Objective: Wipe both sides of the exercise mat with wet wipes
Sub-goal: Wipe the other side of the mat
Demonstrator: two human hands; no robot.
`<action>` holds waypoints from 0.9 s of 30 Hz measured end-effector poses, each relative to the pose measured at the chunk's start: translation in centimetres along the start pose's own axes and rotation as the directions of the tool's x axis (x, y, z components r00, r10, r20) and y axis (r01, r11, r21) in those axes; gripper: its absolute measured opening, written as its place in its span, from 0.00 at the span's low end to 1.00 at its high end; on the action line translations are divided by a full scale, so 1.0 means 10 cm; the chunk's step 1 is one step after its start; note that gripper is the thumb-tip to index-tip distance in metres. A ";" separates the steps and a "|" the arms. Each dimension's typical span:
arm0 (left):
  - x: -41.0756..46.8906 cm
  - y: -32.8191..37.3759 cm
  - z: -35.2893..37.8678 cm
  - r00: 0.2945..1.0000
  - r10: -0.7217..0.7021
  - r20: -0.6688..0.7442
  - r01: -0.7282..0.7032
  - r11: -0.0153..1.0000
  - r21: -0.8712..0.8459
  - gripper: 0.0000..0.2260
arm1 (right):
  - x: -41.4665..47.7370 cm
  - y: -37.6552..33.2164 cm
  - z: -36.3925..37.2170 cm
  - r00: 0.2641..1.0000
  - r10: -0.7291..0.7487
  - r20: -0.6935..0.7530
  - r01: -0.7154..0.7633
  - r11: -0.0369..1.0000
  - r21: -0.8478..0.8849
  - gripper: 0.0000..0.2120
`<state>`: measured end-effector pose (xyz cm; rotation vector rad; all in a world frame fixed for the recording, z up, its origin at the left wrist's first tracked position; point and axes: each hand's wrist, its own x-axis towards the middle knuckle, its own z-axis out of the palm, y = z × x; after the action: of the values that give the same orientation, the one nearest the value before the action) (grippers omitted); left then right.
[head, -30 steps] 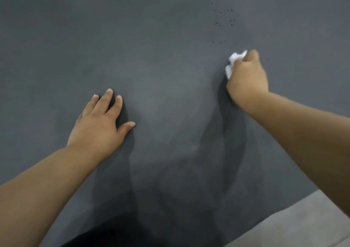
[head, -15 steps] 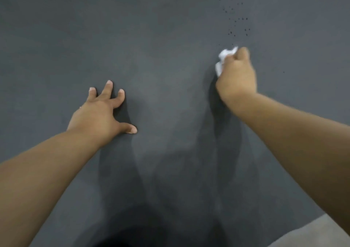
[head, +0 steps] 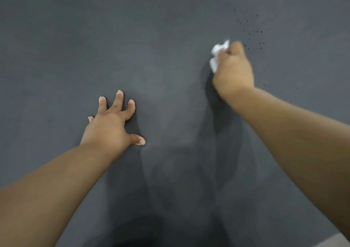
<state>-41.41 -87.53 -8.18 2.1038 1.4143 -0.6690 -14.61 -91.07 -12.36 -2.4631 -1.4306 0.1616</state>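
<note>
View: head camera, looking down over both arms.
Exercise mat (head: pixel 75 47): dark grey, lying flat and face-up; it fills nearly the whole view beneath both arms.
Left hand (head: pixel 111 121): fingers spread and straight, tips and thumb pressing on the mat; it holds nothing.
Right hand (head: pixel 233 70): fist curled round a crumpled white wet wipe (head: pixel 219 50), pressed to the mat farther out, to the right.
Dark specks (head: pixel 251 32): scattered on the mat just beyond the right hand.
Progress: the upward face is being wiped and the specks look uncleaned. No wet trace marks the wiped area, and whether the other face is done cannot be told.
Long axis: only a pale floor (head: pixel 341 244) sliver shows at the lower right, so the direction cannot be told.
</note>
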 end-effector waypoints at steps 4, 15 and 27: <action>-0.01 -0.01 0.00 1.000 -0.005 0.013 0.005 0.999 -0.048 0.43 | -0.87 -0.46 0.21 0.660 -0.740 0.131 0.676 0.660 0.327 0.15; 0.04 0.04 -0.01 1.000 -0.013 0.010 0.014 1.000 -0.025 0.43 | 0.14 -0.20 0.06 0.978 -0.203 0.054 0.198 0.976 0.090 0.12; -0.01 0.11 0.01 0.998 -0.070 -0.005 0.070 0.997 -0.018 0.43 | -0.58 0.99 -0.50 0.986 0.146 0.081 -0.121 0.960 -0.252 0.14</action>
<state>-40.42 -88.05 -8.06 2.0528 1.4976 -0.6755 -8.04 -101.65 -10.88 -2.7920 -1.3976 0.1438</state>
